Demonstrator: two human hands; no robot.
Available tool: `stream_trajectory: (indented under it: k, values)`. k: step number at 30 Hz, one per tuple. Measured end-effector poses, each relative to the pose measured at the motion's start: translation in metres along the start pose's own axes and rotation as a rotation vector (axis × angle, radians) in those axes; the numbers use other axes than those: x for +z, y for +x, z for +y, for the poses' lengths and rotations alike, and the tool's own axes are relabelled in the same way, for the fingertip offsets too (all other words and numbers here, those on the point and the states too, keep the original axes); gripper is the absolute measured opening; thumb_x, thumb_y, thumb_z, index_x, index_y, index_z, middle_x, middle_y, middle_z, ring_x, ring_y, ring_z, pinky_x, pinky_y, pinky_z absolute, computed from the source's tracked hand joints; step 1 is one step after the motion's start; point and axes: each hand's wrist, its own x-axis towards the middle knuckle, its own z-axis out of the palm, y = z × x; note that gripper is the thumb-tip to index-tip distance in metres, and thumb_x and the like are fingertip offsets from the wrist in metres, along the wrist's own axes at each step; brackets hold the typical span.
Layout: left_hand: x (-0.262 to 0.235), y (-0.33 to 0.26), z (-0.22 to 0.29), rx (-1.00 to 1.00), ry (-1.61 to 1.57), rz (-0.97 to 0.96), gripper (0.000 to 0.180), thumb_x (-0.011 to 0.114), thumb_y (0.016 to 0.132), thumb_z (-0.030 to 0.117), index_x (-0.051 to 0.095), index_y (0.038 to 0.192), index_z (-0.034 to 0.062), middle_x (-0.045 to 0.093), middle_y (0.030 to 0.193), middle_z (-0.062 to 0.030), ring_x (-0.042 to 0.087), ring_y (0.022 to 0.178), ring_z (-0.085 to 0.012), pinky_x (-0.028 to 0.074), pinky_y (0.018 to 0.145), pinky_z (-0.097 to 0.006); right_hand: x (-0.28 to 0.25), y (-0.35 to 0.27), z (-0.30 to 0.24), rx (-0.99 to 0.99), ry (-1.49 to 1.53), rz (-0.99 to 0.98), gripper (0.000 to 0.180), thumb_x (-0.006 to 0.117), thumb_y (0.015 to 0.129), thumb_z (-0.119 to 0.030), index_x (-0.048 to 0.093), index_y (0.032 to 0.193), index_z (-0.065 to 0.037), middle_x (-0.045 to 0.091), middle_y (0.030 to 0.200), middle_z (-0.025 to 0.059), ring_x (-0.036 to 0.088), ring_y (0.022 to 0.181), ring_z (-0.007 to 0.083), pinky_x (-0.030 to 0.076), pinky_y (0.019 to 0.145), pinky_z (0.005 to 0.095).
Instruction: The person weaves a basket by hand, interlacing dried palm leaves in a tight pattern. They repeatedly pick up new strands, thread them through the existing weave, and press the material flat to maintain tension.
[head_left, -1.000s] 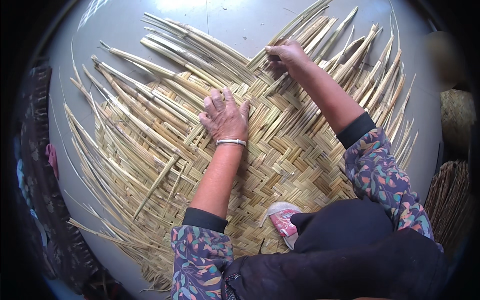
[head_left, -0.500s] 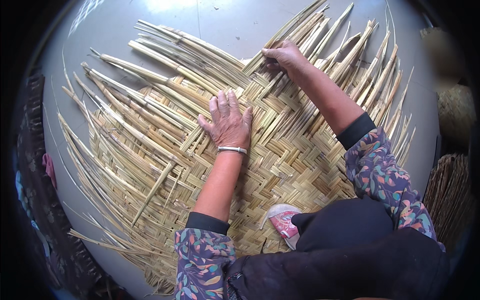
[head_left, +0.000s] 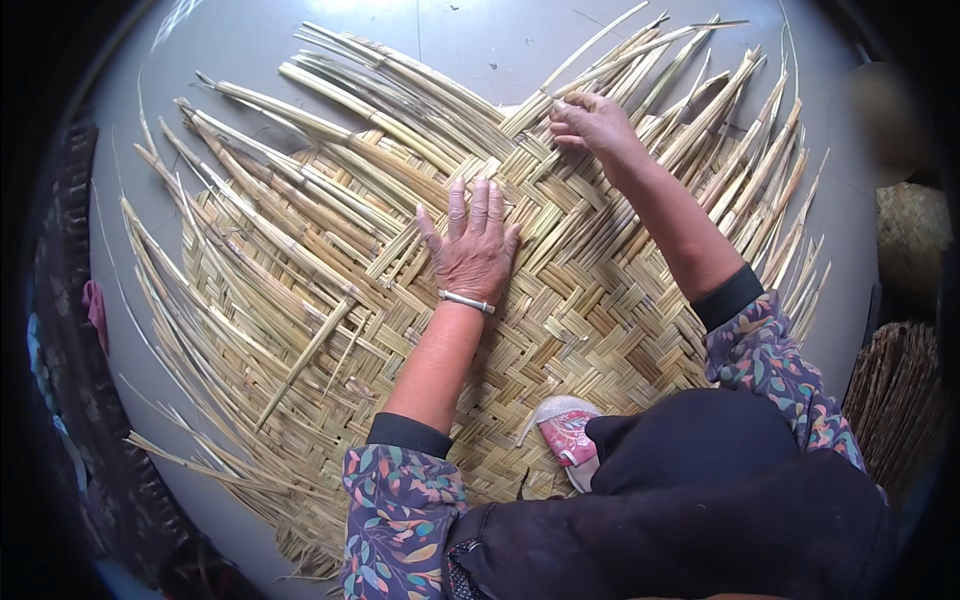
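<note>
Close by, pink shoe (head_left: 566,430) on a woven mat (head_left: 590,290), laid over grey floor (head_left: 480,55). Next, left hand (head_left: 470,250) spread flat on the mat, holding nothing. Farther, right hand (head_left: 597,130) curled beside loose reeds (head_left: 525,117); cannot tell if pinching any. Farthest, reed tips (head_left: 293,72), fanned out.

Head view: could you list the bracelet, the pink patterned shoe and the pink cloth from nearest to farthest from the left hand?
From the left hand, which lies spread on the woven mat:
1. Bracelet: around that hand's own wrist.
2. Pink patterned shoe: below and to the right.
3. Pink cloth: out at the far left.
</note>
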Motion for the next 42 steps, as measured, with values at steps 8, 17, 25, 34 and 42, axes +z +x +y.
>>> stream_trajectory:
  k: [8, 17, 25, 34, 42]
  values:
    - [0.008, -0.003, -0.003, 0.083, -0.009, 0.048, 0.056, 0.053, 0.084, 0.043, 0.044, 0.131, 0.0142, 0.043, 0.136, -0.0035, 0.038, 0.124, -0.0231, 0.018, 0.103, -0.054, 0.032, -0.039, 0.020, -0.460, -0.610, -0.052, 0.025, 0.055, 0.088, -0.015, 0.059, 0.109, -0.002, 0.064, 0.103, 0.0135, 0.060, 0.100, 0.0235, 0.047, 0.088, 0.0334]
    - [0.018, -0.010, -0.003, 0.000, 0.076, 0.114, 0.046, 0.051, 0.081, 0.034, 0.053, 0.122, 0.0144, 0.051, 0.127, -0.0035, 0.043, 0.118, -0.0212, 0.024, 0.098, -0.047, 0.077, -0.054, 0.015, -0.672, -0.833, -0.276, 0.021, 0.058, 0.082, -0.018, 0.063, 0.098, -0.006, 0.064, 0.094, 0.0123, 0.056, 0.097, 0.0292, 0.044, 0.087, 0.0385]
    - [-0.035, -0.108, -0.043, -0.232, -0.067, 0.131, 0.060, 0.064, 0.077, 0.029, 0.043, 0.131, 0.0127, 0.041, 0.137, -0.0107, 0.035, 0.129, -0.0242, 0.020, 0.106, -0.051, 0.103, -0.039, 0.015, -0.578, -1.178, -0.306, 0.021, 0.064, 0.081, -0.030, 0.060, 0.088, -0.011, 0.057, 0.095, 0.0082, 0.053, 0.098, 0.0253, 0.045, 0.084, 0.0376]
    - [-0.054, -0.135, -0.097, -0.531, 0.109, -0.107, 0.070, 0.059, 0.079, 0.054, 0.044, 0.129, 0.0071, 0.042, 0.135, -0.0104, 0.034, 0.128, -0.0253, 0.018, 0.104, -0.055, 0.109, -0.039, 0.012, -0.572, -1.225, -0.261, 0.016, 0.059, 0.084, -0.023, 0.058, 0.092, -0.010, 0.058, 0.096, 0.0086, 0.052, 0.098, 0.0258, 0.044, 0.086, 0.0374]
    - [-0.066, -0.146, -0.134, -0.500, -0.087, 0.196, 0.047, 0.069, 0.075, 0.031, 0.053, 0.114, 0.0110, 0.051, 0.115, -0.0098, 0.047, 0.110, -0.0278, 0.038, 0.092, -0.042, 0.135, -0.065, 0.039, -1.355, -1.409, -0.280, 0.026, 0.042, 0.089, -0.010, 0.051, 0.113, -0.004, 0.050, 0.127, 0.0126, 0.045, 0.120, 0.0240, 0.034, 0.103, 0.0412]
